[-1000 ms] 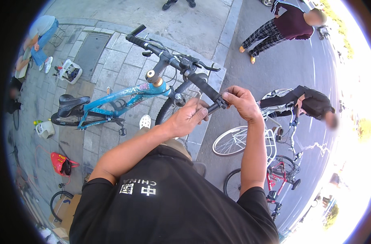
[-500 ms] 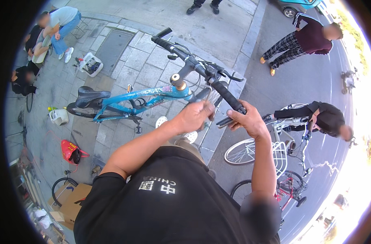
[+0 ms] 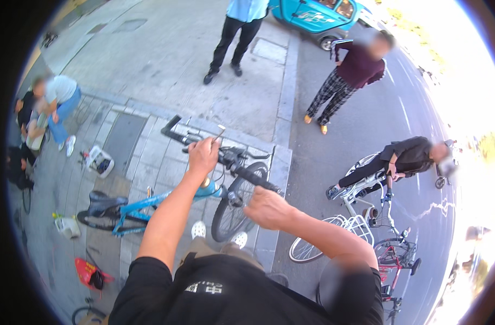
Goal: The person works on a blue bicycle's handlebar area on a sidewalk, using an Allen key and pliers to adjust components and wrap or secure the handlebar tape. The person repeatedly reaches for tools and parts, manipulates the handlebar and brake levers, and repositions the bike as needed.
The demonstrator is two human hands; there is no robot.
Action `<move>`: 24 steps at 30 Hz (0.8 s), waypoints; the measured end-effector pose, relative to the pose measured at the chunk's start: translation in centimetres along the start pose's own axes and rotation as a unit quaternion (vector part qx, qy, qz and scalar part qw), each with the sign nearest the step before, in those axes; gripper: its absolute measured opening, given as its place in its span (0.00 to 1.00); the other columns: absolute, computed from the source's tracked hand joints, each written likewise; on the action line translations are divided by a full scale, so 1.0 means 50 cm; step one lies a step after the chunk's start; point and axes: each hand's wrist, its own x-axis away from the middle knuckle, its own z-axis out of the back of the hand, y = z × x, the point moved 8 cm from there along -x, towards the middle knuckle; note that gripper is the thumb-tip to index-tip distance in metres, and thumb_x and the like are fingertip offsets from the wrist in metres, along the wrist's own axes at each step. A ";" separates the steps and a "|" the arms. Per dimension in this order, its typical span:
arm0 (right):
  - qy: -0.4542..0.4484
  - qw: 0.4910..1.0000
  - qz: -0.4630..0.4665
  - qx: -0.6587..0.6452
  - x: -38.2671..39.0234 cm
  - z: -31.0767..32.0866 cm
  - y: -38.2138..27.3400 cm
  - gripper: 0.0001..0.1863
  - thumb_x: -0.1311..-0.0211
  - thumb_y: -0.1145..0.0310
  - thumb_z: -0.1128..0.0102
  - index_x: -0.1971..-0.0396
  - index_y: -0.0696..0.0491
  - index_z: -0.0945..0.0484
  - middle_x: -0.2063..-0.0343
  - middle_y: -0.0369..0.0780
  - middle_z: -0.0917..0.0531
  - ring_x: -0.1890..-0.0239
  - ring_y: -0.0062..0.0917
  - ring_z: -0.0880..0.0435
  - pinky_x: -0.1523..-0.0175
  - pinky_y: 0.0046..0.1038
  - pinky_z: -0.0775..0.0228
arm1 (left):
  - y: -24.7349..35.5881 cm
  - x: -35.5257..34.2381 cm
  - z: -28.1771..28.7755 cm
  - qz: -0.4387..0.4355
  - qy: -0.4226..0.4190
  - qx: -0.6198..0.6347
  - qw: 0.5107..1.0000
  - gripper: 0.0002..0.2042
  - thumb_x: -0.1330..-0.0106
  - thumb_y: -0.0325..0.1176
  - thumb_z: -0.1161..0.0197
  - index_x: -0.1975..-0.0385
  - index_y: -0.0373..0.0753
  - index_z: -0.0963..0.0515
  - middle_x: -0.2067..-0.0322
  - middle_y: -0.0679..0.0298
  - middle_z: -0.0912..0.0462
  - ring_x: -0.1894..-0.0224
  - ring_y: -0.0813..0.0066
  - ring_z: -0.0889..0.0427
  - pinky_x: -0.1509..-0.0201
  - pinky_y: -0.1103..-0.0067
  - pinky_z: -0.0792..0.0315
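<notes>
1. Teal-framed bicycle [image 3: 209,189] stands on paving [image 3: 166,162] before me, handlebar [image 3: 230,161] within reach.
2. My left hand [image 3: 204,156] is over the bar, fingers clamped on a slim metal tool [image 3: 220,132].
3. My right hand [image 3: 269,208], beside the right grip [image 3: 254,176], has curled fingers; whether they hold anything, I can't tell.
4. Handlebar work seems underway; next calls for steadying the bar.

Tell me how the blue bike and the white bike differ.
The blue bike has a blue frame; the white bike has a white one. The blue bike is on the paving; the white bike is on the road. Both appear upright.
</notes>
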 end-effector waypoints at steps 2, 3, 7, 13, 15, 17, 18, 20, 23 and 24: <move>-0.096 0.995 0.002 -0.017 -0.018 -0.032 0.012 0.08 0.41 0.65 0.34 0.76 0.50 0.21 0.79 0.39 0.15 0.71 0.39 0.11 0.53 0.43 0.22 | 0.011 -0.023 -0.011 0.039 -0.007 -0.059 0.997 0.20 0.17 0.49 0.47 0.59 0.39 0.15 0.64 0.49 0.10 0.56 0.43 0.12 0.41 0.53 0.31; -0.119 0.992 -0.006 -0.032 -0.017 -0.045 0.016 0.09 0.40 0.64 0.34 0.77 0.51 0.20 0.79 0.40 0.13 0.71 0.41 0.10 0.59 0.44 0.20 | 0.020 -0.026 -0.017 0.043 0.001 -0.065 0.997 0.20 0.18 0.48 0.47 0.59 0.39 0.14 0.65 0.49 0.09 0.56 0.44 0.12 0.41 0.53 0.31; 0.112 0.921 -0.153 -0.341 -0.002 0.076 0.060 0.14 0.36 0.59 0.29 0.70 0.55 0.14 0.81 0.42 0.14 0.77 0.33 0.12 0.69 0.36 0.23 | -0.007 -0.015 -0.021 0.058 0.032 -0.046 0.997 0.18 0.20 0.46 0.43 0.62 0.38 0.14 0.67 0.47 0.10 0.59 0.45 0.12 0.41 0.54 0.30; 0.326 0.187 -0.360 -0.854 0.107 -0.131 0.176 0.17 0.29 0.56 0.30 0.73 0.49 0.26 0.84 0.31 0.31 0.82 0.22 0.29 0.69 0.34 0.28 | 0.010 0.015 -0.005 0.002 0.048 -0.003 0.999 0.17 0.21 0.44 0.41 0.67 0.38 0.16 0.68 0.49 0.11 0.60 0.44 0.13 0.43 0.54 0.29; 0.325 0.221 -0.356 -0.848 0.101 -0.101 0.204 0.18 0.27 0.59 0.32 0.74 0.46 0.31 0.85 0.30 0.35 0.83 0.22 0.33 0.71 0.35 0.31 | 0.024 0.011 0.006 0.004 0.062 0.000 0.998 0.17 0.21 0.44 0.41 0.68 0.39 0.16 0.69 0.50 0.11 0.61 0.44 0.13 0.44 0.54 0.29; 0.301 0.286 -0.347 -0.841 0.089 -0.085 0.173 0.18 0.27 0.62 0.33 0.75 0.47 0.32 0.85 0.31 0.35 0.84 0.22 0.32 0.71 0.37 0.30 | 0.018 0.012 0.012 0.013 0.057 -0.029 0.998 0.17 0.21 0.44 0.41 0.68 0.39 0.16 0.69 0.50 0.11 0.60 0.44 0.13 0.45 0.53 0.29; 0.223 0.437 -0.381 -0.784 0.074 -0.035 0.160 0.18 0.27 0.62 0.31 0.75 0.50 0.29 0.83 0.33 0.26 0.80 0.21 0.25 0.68 0.37 0.26 | 0.007 0.012 0.008 0.006 0.058 -0.036 0.998 0.17 0.21 0.44 0.41 0.68 0.40 0.16 0.69 0.49 0.11 0.61 0.44 0.13 0.45 0.53 0.29; 0.229 0.823 -0.262 -0.449 0.027 0.070 0.107 0.18 0.29 0.59 0.26 0.71 0.58 0.18 0.78 0.34 0.18 0.74 0.12 0.24 0.68 0.24 0.30 | -0.014 0.020 0.005 -0.020 0.082 -0.077 0.993 0.18 0.21 0.43 0.41 0.72 0.39 0.19 0.74 0.49 0.14 0.67 0.40 0.15 0.57 0.49 0.27; 0.141 0.735 -0.340 -0.569 0.049 0.026 0.109 0.16 0.30 0.59 0.28 0.69 0.58 0.18 0.78 0.34 0.20 0.74 0.16 0.24 0.64 0.29 0.27 | -0.007 0.035 0.019 0.035 0.057 -0.005 0.998 0.20 0.20 0.47 0.43 0.71 0.40 0.17 0.71 0.48 0.12 0.63 0.41 0.13 0.50 0.52 0.29; 0.226 0.518 -0.359 -0.743 0.074 -0.042 0.163 0.14 0.29 0.61 0.31 0.70 0.54 0.21 0.81 0.32 0.24 0.78 0.17 0.27 0.65 0.31 0.27 | -0.016 0.022 0.014 0.021 0.062 -0.002 0.998 0.20 0.21 0.47 0.43 0.71 0.40 0.17 0.71 0.49 0.11 0.62 0.41 0.13 0.50 0.52 0.28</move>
